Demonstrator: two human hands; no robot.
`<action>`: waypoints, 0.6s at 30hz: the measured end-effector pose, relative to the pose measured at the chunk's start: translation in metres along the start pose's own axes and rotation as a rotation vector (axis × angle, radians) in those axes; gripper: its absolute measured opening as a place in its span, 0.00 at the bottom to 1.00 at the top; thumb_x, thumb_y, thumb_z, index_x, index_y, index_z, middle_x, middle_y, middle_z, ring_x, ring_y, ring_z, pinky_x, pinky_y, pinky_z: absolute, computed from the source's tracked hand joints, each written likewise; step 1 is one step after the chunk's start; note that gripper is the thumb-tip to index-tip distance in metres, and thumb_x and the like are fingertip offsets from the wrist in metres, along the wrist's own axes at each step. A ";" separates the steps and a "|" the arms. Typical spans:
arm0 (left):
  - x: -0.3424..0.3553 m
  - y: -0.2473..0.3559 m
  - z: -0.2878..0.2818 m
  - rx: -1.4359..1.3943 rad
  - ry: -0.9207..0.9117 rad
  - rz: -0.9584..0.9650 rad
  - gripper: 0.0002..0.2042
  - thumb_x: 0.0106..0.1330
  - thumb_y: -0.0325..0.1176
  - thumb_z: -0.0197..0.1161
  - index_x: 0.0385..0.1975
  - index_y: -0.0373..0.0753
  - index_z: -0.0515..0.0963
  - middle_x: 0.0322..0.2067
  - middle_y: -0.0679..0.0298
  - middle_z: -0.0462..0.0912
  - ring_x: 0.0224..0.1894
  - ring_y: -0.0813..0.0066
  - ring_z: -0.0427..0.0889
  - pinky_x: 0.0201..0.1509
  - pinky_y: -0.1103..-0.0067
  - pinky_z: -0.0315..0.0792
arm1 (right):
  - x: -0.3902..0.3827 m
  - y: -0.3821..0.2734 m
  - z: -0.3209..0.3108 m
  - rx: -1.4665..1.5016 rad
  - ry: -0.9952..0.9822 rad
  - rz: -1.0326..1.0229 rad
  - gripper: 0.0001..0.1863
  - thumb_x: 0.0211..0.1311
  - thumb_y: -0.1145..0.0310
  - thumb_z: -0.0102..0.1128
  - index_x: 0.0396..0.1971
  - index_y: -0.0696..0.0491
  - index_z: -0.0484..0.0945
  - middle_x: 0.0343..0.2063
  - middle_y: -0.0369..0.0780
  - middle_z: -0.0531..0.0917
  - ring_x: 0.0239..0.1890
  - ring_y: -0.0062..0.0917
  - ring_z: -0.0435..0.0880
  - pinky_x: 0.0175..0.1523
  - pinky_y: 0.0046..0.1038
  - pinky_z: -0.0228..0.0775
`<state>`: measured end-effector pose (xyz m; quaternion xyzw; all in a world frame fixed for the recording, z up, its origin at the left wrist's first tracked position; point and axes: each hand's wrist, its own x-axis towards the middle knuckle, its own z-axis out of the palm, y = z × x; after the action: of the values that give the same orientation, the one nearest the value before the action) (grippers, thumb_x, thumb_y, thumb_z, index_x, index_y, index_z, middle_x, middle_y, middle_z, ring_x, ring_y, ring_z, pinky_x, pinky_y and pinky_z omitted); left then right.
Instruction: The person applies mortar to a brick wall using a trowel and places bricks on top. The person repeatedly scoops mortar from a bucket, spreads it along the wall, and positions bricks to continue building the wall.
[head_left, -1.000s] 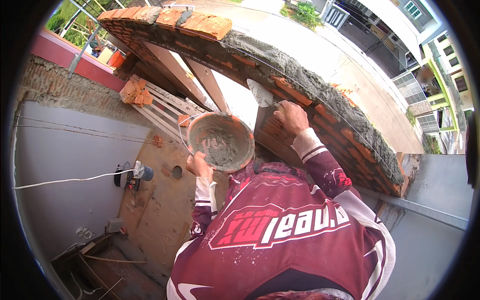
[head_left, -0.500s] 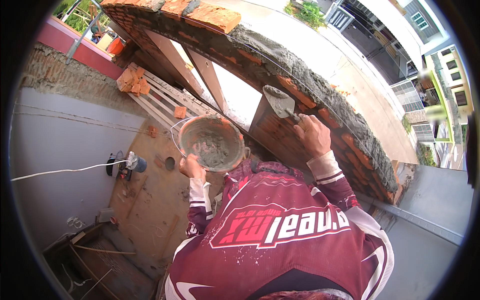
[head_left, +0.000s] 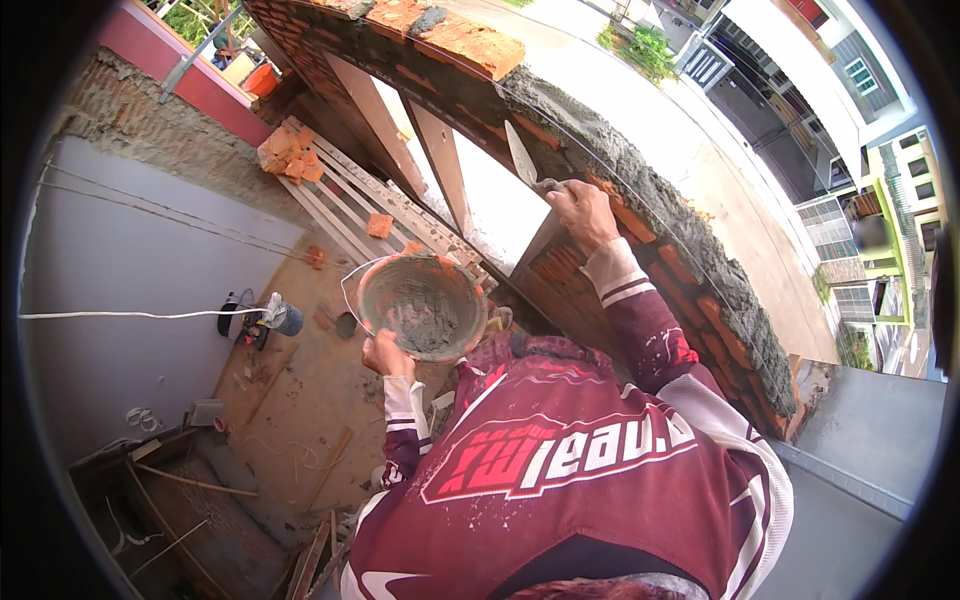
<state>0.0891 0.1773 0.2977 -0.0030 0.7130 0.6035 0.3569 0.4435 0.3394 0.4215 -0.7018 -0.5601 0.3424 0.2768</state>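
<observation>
The right hand (head_left: 585, 212) is raised with the forearm extended, fingers wrapped around the handle of a trowel (head_left: 522, 158) whose blade points up along the mortar-topped brick wall (head_left: 690, 250). The left hand (head_left: 385, 352) is bent at the elbow and grips the lower rim of a round mortar pan (head_left: 425, 305), held level at chest height just left of the wall. Below lie a dusty brown floor (head_left: 300, 400), a stack of orange bricks (head_left: 285, 155) on pale timber slats, and a grey rendered wall (head_left: 130, 280) at left.

rough brick wall (head_left: 690, 290), wet grey mortar (head_left: 640, 180)
</observation>
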 end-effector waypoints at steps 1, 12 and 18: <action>0.004 0.001 -0.003 0.013 -0.001 -0.007 0.27 0.49 0.23 0.56 0.54 0.30 0.79 0.40 0.52 0.84 0.27 0.60 0.84 0.12 0.68 0.74 | -0.005 0.011 -0.015 -0.062 -0.016 -0.013 0.20 0.64 0.57 0.66 0.43 0.61 0.86 0.30 0.53 0.87 0.33 0.43 0.89 0.43 0.38 0.78; 0.038 -0.005 -0.015 0.055 0.053 0.054 0.27 0.49 0.26 0.58 0.54 0.29 0.76 0.42 0.49 0.79 0.23 0.54 0.79 0.14 0.63 0.72 | -0.016 0.068 0.049 -0.211 -0.044 -0.079 0.23 0.64 0.54 0.66 0.51 0.55 0.81 0.48 0.51 0.86 0.54 0.49 0.84 0.57 0.47 0.74; 0.034 0.005 -0.011 0.073 0.005 0.013 0.33 0.48 0.22 0.57 0.62 0.30 0.76 0.47 0.53 0.82 0.41 0.58 0.85 0.37 0.65 0.81 | -0.011 0.093 0.050 -0.176 0.155 -0.025 0.22 0.65 0.54 0.66 0.53 0.53 0.79 0.50 0.48 0.85 0.53 0.48 0.84 0.57 0.46 0.75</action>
<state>0.0563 0.1838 0.2854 0.0133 0.7354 0.5795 0.3511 0.4574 0.3088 0.3210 -0.7408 -0.5735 0.2329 0.2608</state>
